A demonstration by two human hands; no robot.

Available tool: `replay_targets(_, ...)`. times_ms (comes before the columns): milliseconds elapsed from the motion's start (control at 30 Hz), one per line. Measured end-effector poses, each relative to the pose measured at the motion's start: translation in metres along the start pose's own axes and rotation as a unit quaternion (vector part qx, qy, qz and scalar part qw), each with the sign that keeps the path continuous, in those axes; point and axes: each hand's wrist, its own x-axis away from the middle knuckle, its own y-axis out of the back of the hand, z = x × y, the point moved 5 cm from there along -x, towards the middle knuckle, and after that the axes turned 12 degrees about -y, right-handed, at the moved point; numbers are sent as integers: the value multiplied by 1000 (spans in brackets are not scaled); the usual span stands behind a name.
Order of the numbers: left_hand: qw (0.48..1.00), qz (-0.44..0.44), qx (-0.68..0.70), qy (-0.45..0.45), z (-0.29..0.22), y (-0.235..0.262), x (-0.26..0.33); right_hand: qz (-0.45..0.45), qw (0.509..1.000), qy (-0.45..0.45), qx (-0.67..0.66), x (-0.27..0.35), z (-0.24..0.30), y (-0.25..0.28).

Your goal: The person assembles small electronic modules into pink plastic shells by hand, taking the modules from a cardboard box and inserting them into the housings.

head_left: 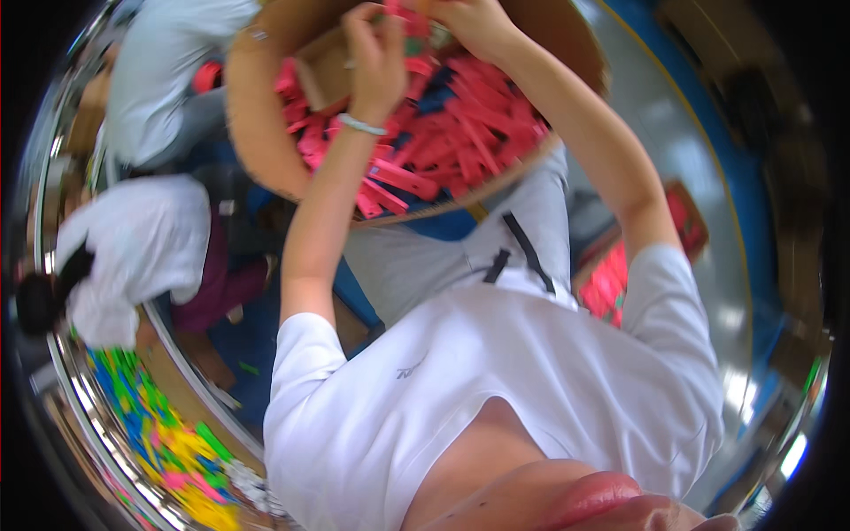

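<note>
Slippage is what I'd watch for in the head view: a loose pinch could drop the pink piece (415,22) between left hand (378,66) and right hand (478,31) into the brown cardboard box (257,124). Blur and cropping mean I cannot tell whether either grips it. Inside, long, smooth plastic-looking strips (478,133) lie jumbled.

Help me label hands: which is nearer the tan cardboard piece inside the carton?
Left. The left hand is just right of the cardboard piece; the right hand is farther right.
</note>
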Motion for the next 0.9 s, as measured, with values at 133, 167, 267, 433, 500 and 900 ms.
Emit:
replay_targets(133, 909, 102, 391, 103, -60, -50, -6, -34, 988, 121, 85, 77, 76, 49)
replay_targets(167, 896, 126, 420, 73, -83, -64, -7, -66, 973, 168, 142, 110, 101, 73)
replay_targets(267, 880, 202, 428, 46, -100, -75, 2, -254, 907, 182, 281, 241, 149, 141)
replay_targets(433, 856, 381, 337, 92, -88, -87, 24, -407, 719, -161, 539, 487, 67, 273)
replay_targets(500, 844, 380, 350, 148, -55, -77, 36, -389, 747, -350, 411, 497, 9, 234)
replay_targets(900, 826, 548, -71, 116, 113, -95, 84, -216, 736, -420, 486, 570, -95, 251)
